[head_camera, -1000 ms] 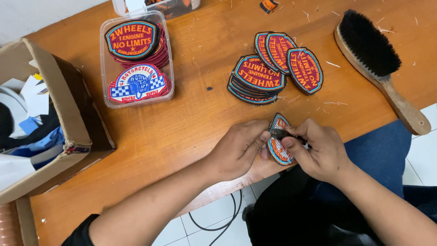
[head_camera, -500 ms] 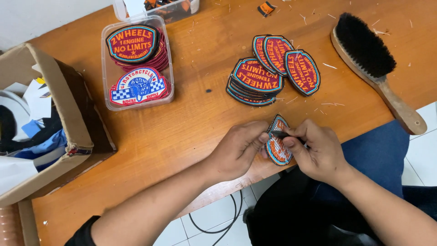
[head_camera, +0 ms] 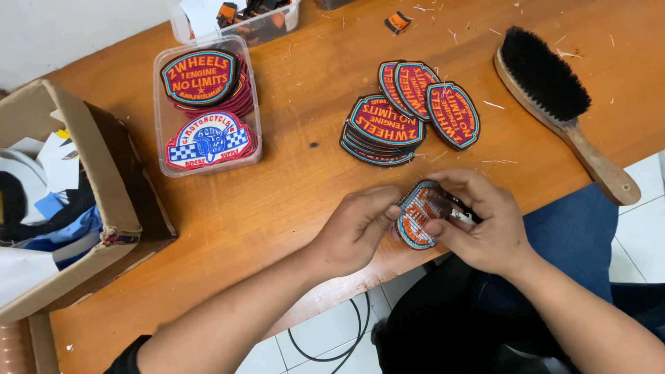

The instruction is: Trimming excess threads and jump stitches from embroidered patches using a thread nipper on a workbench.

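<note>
Right at the near edge of the wooden table (head_camera: 277, 201), the head view shows both hands pinching one embroidered patch (head_camera: 418, 213). Its long axis runs from lower left to upper right, face up and tilted. It is oval-ish, dark red with orange lettering and a light blue border. The left hand (head_camera: 357, 228) clamps its left edge; the right hand (head_camera: 485, 221) grips the right, also closed around a small metal tool (head_camera: 463, 217).

Two hands (head_camera: 357, 228) (head_camera: 485, 221), one brush (head_camera: 554, 97) — two clear tubs (head_camera: 161, 138) (head_camera: 181, 24), one cardboard box (head_camera: 104, 159)
</note>
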